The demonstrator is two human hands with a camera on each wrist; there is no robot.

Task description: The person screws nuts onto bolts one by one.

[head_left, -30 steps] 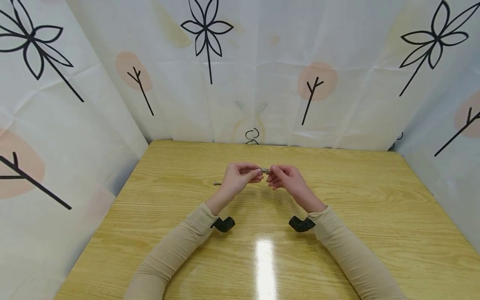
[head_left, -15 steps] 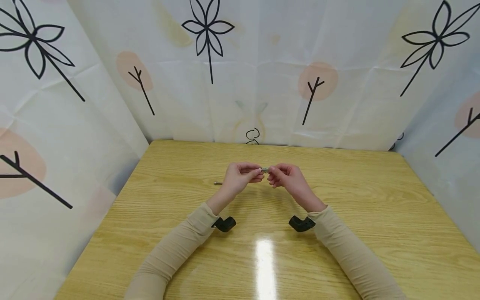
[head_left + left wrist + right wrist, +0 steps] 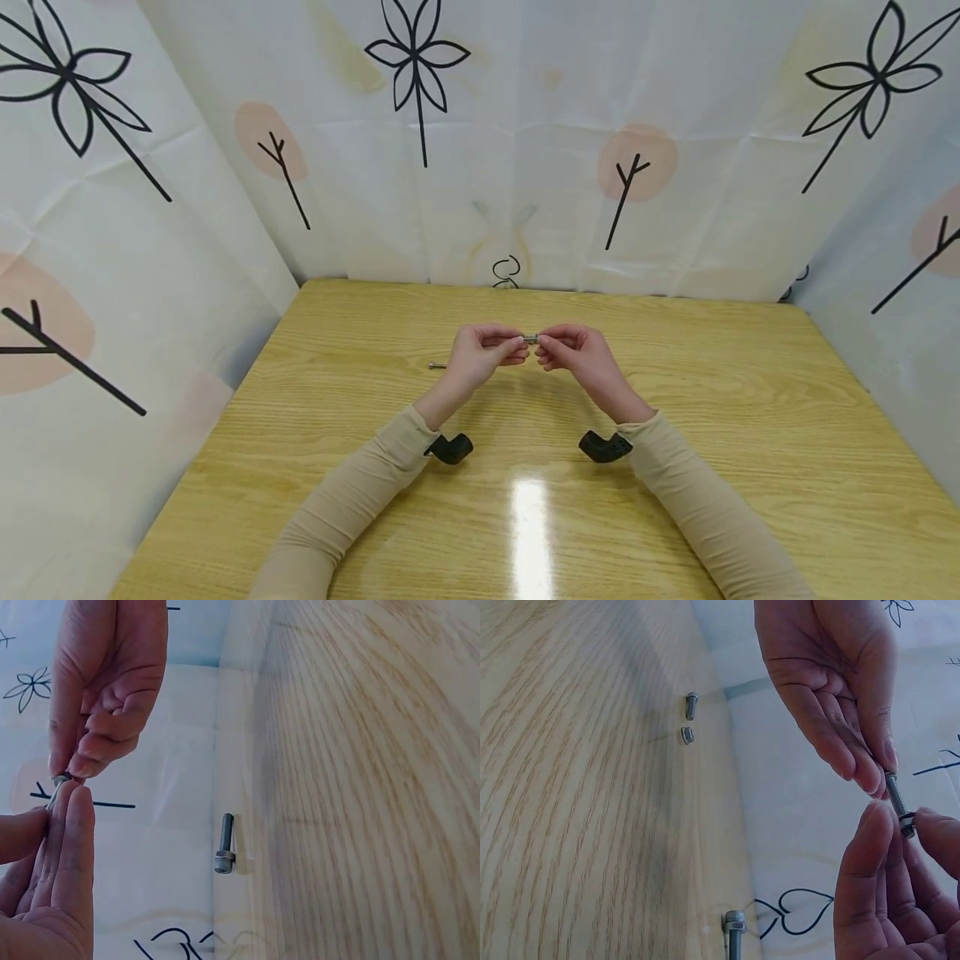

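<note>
Left fingers (image 3: pixel 832 746) have a bolt (image 3: pixel 896 793) pinched by one end, right fingers (image 3: pixel 874 840) grip what's probably a nut (image 3: pixel 907 820) on it.

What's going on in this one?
A person is working on a small bolt with both hands, held above a wooden table. The left hand pinches the bolt's head end, and the right hand has thumb and fingers at the nut, which sits near the other end. On the table lie a second bolt with a nut by its head, a third bolt and what looks like a loose nut.
</note>
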